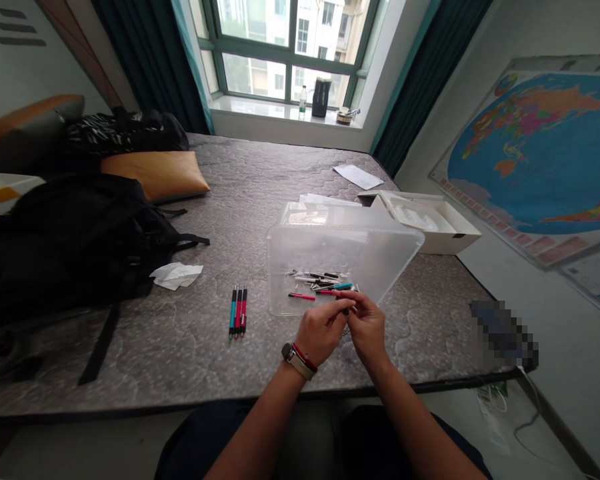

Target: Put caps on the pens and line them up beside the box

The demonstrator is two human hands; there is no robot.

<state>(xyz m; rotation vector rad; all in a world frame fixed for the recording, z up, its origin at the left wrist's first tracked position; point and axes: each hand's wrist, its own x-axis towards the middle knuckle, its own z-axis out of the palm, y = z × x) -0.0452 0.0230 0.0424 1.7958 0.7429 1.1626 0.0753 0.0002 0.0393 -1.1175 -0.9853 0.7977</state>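
My left hand (323, 331) and my right hand (367, 328) meet at the fingertips, both closed in a pinch. A small dark piece (346, 311) shows between them; the fingers hide most of it, so its kind is unclear. Just beyond my hands, a clear plastic box (285, 253) lies tipped on its side. Inside it are loose pens and pen parts in black, white, red and teal, among them a red pen piece (301, 297) and a teal barrel (343, 286). To the left, a teal pen (233, 313) and two red pens (241, 313) lie side by side.
A black backpack (70, 247) and an orange cushion (155, 175) occupy the left side. Crumpled tissue (177, 275) lies near the backpack. Behind the plastic box at right stands an open white box (445, 227), with paper (358, 177) farther back. A pixelated object (505, 333) sits at the right edge.
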